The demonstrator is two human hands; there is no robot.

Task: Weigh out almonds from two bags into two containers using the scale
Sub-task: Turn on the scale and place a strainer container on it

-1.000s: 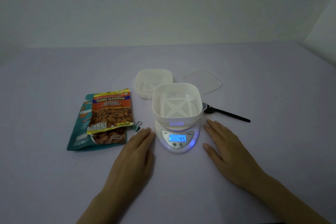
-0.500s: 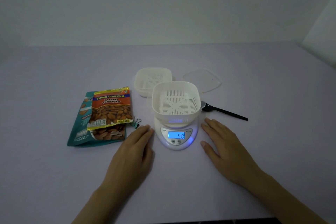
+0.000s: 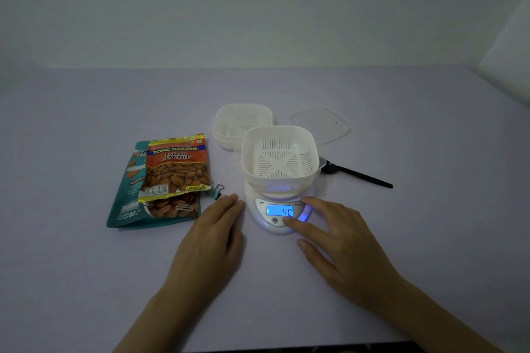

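Lilac tabletop (image 3: 71, 281), dim light, plain pale wall (image 3: 258, 3); scale (image 3: 276, 210) display glowing blue.

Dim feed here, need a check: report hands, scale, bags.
Left hand flat on table, open. Right hand open, forefinger on scale button. Empty container on scale, display reads 40. Almond bags lie left, nothing blocking.

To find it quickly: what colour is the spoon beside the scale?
The spoon is black; the head view shows it best.
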